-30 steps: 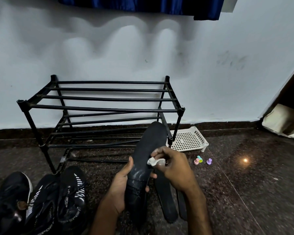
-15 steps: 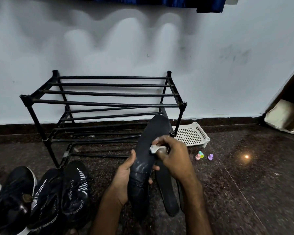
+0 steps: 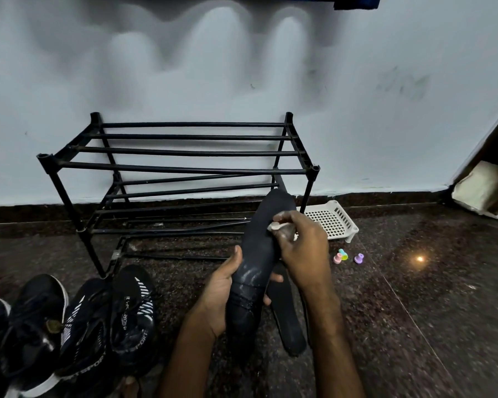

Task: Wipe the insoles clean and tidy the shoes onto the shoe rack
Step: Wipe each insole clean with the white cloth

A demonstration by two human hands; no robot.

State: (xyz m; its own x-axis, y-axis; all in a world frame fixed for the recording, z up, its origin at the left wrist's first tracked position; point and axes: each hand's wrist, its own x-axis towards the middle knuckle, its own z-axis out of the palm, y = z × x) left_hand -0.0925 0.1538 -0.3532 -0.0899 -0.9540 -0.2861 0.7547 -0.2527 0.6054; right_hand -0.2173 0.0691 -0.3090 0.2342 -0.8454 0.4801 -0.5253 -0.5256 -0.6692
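Observation:
My left hand (image 3: 219, 294) grips a black insole (image 3: 259, 248) near its heel and holds it upright above the floor. A small white wipe (image 3: 276, 226) is pinched in my right hand (image 3: 302, 248) and pressed against the upper part of that insole. Wet streaks shine on the insole's lower half. Another black insole (image 3: 288, 320) lies flat on the floor under my hands. The black metal shoe rack (image 3: 184, 169) stands against the wall with nothing on its bars. Several black sport shoes (image 3: 133, 314) sit on the floor at the lower left.
A white perforated plastic tray (image 3: 332, 222) lies on the floor right of the rack. Three small pastel pegs (image 3: 347, 257) rest near it. A cream bag (image 3: 489, 191) sits in the right corner. The floor is dark polished granite.
My right hand has slid the wipe up the insole from its middle toward the toe end. The view has tilted slightly downward.

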